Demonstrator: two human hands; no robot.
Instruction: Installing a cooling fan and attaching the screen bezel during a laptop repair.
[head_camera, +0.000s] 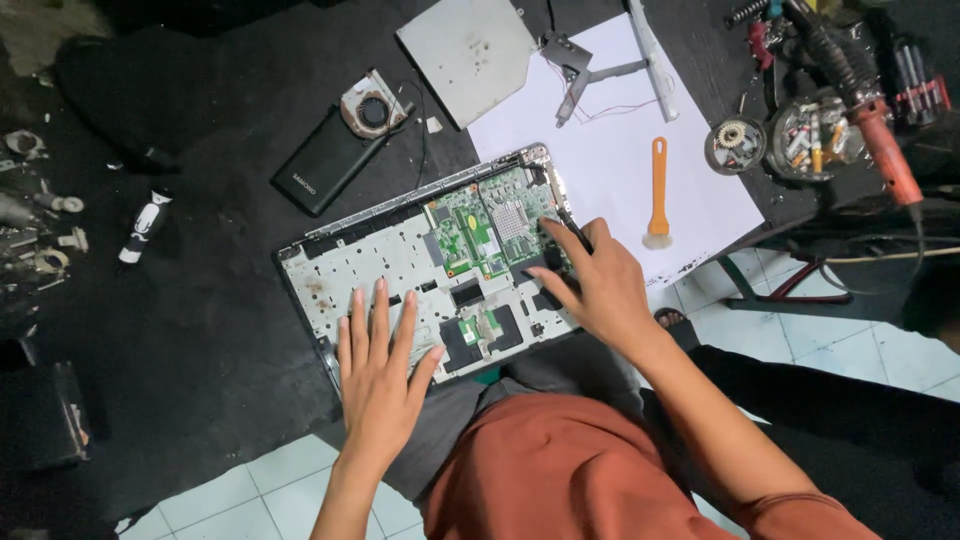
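Lying at the centre of the head view, an opened laptop chassis (400, 275) rests on a black tabletop (200, 330), tilted so its far corner points to the upper right. Its cover is off: a pale metal frame full of cut-outs fills the left part, and a green motherboard (480, 225) with a silvery chip plate sits in the upper right part.

The left hand (378, 370), at lower centre, lies flat on the chassis's near edge, fingers (381, 310) spread and straight, gripping nothing. The right hand (598, 285), right of centre, rests on the right end of the chassis; its fingers are curled loosely around a thin dark tool (572, 228) whose tip meets the board.

Just beyond the chassis, a white sheet of paper (610, 170) carries an orange-handled brush (658, 195) and metal hinge brackets (600, 70). A grey optical drive (468, 55) lies at upper centre. At upper left of centre, a cooling fan (372, 108) sits beside a black power bank (325, 160). A red-handled soldering iron (885, 150) shows at upper right.
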